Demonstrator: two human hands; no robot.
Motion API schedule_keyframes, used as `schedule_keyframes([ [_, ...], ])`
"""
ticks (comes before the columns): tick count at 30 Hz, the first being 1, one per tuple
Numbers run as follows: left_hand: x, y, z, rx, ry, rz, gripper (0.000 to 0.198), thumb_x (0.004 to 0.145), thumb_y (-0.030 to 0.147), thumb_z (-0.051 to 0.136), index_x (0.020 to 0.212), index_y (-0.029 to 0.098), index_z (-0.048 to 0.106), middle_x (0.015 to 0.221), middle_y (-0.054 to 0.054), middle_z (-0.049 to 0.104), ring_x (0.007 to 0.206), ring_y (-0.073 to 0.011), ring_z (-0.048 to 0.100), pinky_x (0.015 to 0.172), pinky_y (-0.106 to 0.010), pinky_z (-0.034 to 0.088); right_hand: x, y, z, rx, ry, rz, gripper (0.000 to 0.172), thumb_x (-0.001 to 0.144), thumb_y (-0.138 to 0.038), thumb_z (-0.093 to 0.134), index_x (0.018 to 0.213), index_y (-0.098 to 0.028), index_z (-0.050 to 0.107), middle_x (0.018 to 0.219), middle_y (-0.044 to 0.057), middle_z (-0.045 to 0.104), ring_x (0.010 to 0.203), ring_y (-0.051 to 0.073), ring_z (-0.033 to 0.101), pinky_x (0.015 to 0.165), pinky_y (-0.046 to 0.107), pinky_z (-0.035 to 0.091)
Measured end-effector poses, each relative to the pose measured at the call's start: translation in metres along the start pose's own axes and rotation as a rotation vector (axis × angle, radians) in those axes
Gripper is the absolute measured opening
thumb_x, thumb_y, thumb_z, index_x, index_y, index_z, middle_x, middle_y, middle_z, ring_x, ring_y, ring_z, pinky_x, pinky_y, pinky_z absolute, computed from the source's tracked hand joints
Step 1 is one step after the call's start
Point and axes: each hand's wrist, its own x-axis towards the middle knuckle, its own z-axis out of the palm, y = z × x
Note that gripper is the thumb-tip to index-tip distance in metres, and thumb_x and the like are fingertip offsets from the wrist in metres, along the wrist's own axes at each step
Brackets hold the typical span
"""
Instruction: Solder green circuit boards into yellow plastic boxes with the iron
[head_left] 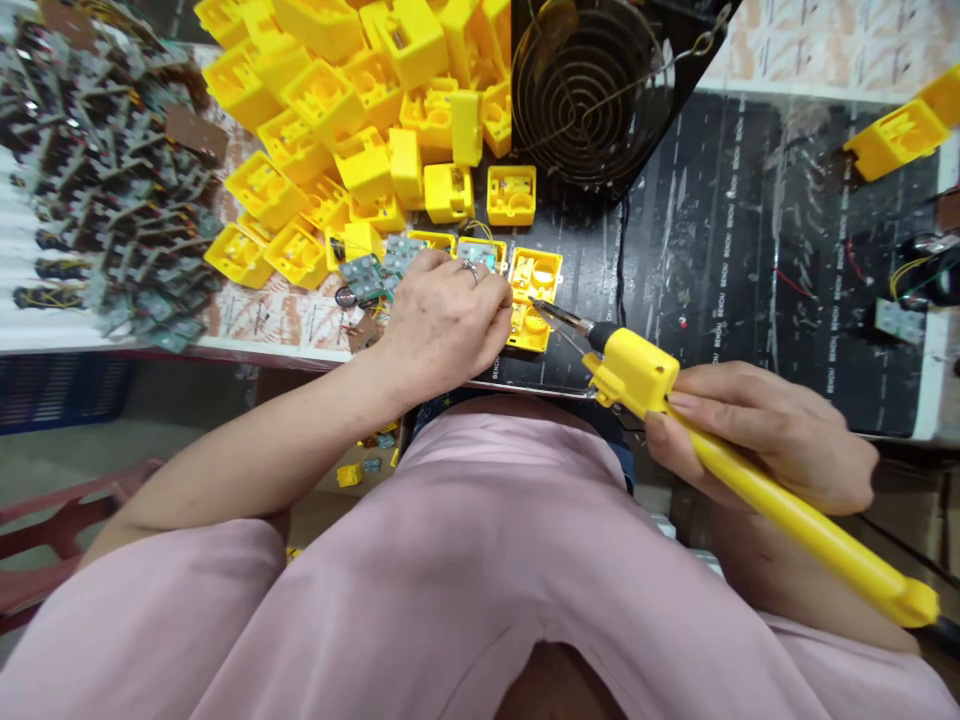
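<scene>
My right hand (pixel 772 430) is wrapped round the handle of a yellow soldering iron (pixel 637 370). Its metal tip reaches over a small open yellow housing (pixel 529 326) at the bench edge, and a thin wire runs beside the tip. My left hand (pixel 450 315) is closed above the bench by that housing, its fingertips turned away, so what they pinch is hidden. Just behind stand another open housing (pixel 535 268) and one with a green circuit board (pixel 481 255). Left of my left hand lie loose circuit boards (pixel 367 277).
Yellow housings (pixel 322 95) are piled at the back left. Beyond them, many wired circuit boards (pixel 112 180) form a heap. A black fan (pixel 589 90) with a wire guard stands at the back. More yellow housings (pixel 900 138) and a board with wires (pixel 900 320) lie far right.
</scene>
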Motion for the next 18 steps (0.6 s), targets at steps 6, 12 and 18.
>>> schedule_keyframes([
  [6,-0.003,-0.001,0.001,0.018,-0.024,-0.01,0.03,0.103,0.027,0.045,0.095,0.018,0.072,0.082,-0.007,0.072,0.082,-0.0256,0.069,0.085,-0.042,0.05,0.006,0.001,0.006,0.004,0.063,-0.156,0.02,0.084,-0.007,0.083,0.094,-0.017,0.069,0.077,0.003,0.075,0.065,0.014,0.073,0.056,0.02,0.06],
  [12,0.001,0.001,0.002,0.094,-0.006,0.017,0.029,0.102,0.025,0.045,0.095,0.017,0.072,0.081,-0.007,0.071,0.083,-0.026,0.07,0.083,-0.04,0.048,0.005,0.002,0.01,-0.031,0.056,-0.141,0.019,0.087,-0.011,0.082,0.096,-0.02,0.068,0.08,0.001,0.076,0.067,0.013,0.074,0.058,0.019,0.06],
  [18,0.005,0.003,0.001,0.079,0.0,0.019,0.028,0.102,0.024,0.047,0.092,0.017,0.072,0.079,-0.007,0.07,0.083,-0.0253,0.069,0.082,-0.039,0.048,0.005,0.001,0.008,-0.091,-0.006,-0.178,0.019,0.088,-0.016,0.084,0.095,-0.02,0.067,0.079,0.0,0.077,0.068,0.012,0.075,0.062,0.019,0.062],
])
